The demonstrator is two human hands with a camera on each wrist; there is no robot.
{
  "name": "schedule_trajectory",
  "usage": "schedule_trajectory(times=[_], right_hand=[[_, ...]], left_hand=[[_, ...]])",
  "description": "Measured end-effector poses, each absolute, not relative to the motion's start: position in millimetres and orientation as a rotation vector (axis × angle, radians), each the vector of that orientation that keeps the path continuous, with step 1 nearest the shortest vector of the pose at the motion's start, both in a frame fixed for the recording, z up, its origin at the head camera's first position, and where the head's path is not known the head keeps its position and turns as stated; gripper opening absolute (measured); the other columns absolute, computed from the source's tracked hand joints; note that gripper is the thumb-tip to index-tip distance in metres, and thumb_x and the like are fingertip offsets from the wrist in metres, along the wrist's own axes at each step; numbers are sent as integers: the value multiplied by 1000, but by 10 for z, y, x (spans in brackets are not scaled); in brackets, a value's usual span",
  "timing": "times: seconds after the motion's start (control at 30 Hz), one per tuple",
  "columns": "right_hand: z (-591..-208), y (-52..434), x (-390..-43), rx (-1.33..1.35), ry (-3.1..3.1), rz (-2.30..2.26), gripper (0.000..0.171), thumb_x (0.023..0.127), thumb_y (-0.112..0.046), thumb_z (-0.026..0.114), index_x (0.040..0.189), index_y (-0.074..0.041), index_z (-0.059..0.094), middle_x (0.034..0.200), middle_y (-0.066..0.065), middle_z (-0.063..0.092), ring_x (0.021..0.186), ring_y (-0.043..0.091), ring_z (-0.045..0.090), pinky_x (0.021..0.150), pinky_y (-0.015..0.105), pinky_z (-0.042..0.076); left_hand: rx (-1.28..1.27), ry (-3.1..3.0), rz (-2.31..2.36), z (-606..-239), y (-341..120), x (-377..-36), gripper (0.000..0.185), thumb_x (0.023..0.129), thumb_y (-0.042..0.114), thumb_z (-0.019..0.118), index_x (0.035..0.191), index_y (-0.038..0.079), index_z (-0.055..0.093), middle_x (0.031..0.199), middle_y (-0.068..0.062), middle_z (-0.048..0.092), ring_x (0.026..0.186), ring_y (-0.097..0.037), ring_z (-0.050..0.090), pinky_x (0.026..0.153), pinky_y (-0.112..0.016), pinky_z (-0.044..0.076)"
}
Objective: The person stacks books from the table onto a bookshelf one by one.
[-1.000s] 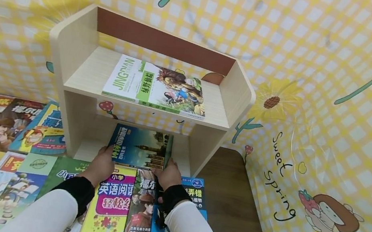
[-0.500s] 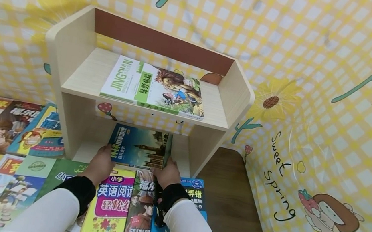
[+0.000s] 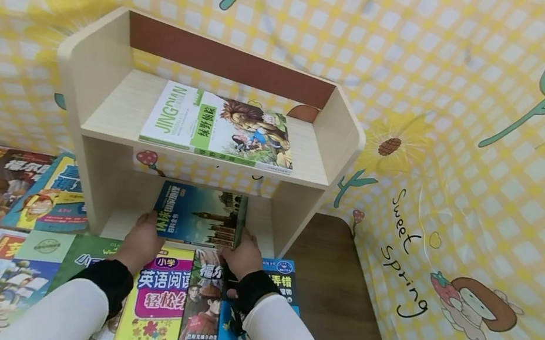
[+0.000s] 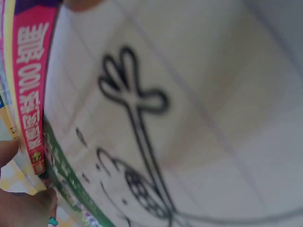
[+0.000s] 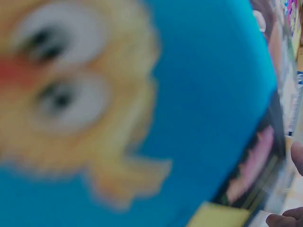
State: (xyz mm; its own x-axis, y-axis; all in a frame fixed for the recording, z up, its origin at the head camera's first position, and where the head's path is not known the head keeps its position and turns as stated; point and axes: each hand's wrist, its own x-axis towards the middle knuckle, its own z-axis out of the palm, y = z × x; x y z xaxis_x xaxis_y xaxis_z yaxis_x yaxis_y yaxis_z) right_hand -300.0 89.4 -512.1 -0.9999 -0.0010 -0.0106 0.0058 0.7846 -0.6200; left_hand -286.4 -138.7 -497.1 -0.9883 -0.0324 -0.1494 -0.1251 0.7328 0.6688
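A dark blue book [image 3: 201,215] with a clock tower on its cover lies flat on the lower shelf of a pale wooden bookshelf [image 3: 94,183]. My left hand [image 3: 140,241] holds its left edge, and my right hand [image 3: 244,255] grips the opposite edge near the front corner. In the left wrist view, fingertips [image 4: 35,205] show at the left border beside a pink book spine [image 4: 31,85]. The right wrist view has fingers [image 5: 297,158] at its right border. Fingertips under the blue book are hidden.
A picture book [image 3: 243,133] with a lion lies on the upper shelf, overlapping a green-and-white one [image 3: 169,115]. Several books, among them a yellow English reader [image 3: 154,306], cover the table in front and to the left. Brown tabletop [image 3: 337,299] shows at right.
The head view has turned slightly, so the scene sits a little further left. Both hands keep their hold on the blue book, which stays in place on the lower shelf.
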Motion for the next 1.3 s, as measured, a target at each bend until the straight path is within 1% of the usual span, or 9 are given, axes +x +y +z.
schedule_trajectory(times=[0.2,0.27,0.33,0.4,0.5,0.6,0.87,1.03,1.3], right_hand=[[-4764,1069,-2761,-269,2922,-1149,68,93,-23,65,149,-4,32,146,19,43,130,35,45,103,48,41],[-4668,1160,-2638,-247,2919,-1147,67,94,-26,64,150,-4,32,142,20,47,122,36,52,96,48,46],[-4603,1258,-2510,-218,2933,-1150,66,94,-26,63,149,-5,33,141,19,49,101,40,61,82,48,50],[-4588,1363,-2382,-197,2962,-1148,65,94,-26,64,148,-6,35,140,18,50,98,39,62,79,48,51],[-4621,1515,-2199,-145,3000,-1167,63,93,-24,65,147,-8,39,145,14,46,113,35,58,91,48,49],[-4717,1666,-2039,-28,3030,-1188,62,91,-24,67,145,-7,42,143,16,48,130,34,46,102,51,42],[-4937,1998,-1762,214,3055,-1123,63,85,-21,75,138,-1,48,133,18,56,123,35,52,100,53,43],[-4962,2102,-1685,417,2957,-979,71,81,-29,78,136,5,48,126,23,58,116,37,55,94,54,46],[-5010,2131,-1598,545,2869,-906,73,75,-38,82,126,6,55,106,16,65,93,27,62,84,50,52]], left_hand=[[10,2940,1078,-4820,-1518,-2787,78,92,12,60,149,-10,11,150,-37,10,132,-55,25,105,-62,30],[63,2980,1079,-4775,-1567,-2724,79,91,13,62,150,-8,13,151,-36,10,132,-56,25,103,-64,31],[122,3020,1069,-4745,-1614,-2642,81,90,13,64,150,-6,14,152,-35,11,132,-55,25,101,-65,33],[171,3039,1071,-4726,-1653,-2547,82,89,14,65,151,-5,14,152,-34,12,134,-54,23,100,-66,33],[207,3027,1101,-4708,-1676,-2393,84,89,14,67,152,-3,14,153,-33,13,134,-54,22,99,-68,33],[214,3006,1093,-4690,-1651,-2249,84,89,15,68,152,-2,15,152,-33,15,132,-55,25,98,-68,34],[207,2958,972,-4605,-1501,-1960,90,83,17,75,152,1,19,152,-32,16,131,-57,27,93,-69,36],[244,2950,919,-4570,-1432,-1786,91,80,19,78,151,1,23,151,-32,20,130,-57,29,93,-69,37],[235,2906,852,-4582,-1275,-1517,94,75,23,83,150,2,30,152,-29,20,133,-55,26,93,-68,36]])
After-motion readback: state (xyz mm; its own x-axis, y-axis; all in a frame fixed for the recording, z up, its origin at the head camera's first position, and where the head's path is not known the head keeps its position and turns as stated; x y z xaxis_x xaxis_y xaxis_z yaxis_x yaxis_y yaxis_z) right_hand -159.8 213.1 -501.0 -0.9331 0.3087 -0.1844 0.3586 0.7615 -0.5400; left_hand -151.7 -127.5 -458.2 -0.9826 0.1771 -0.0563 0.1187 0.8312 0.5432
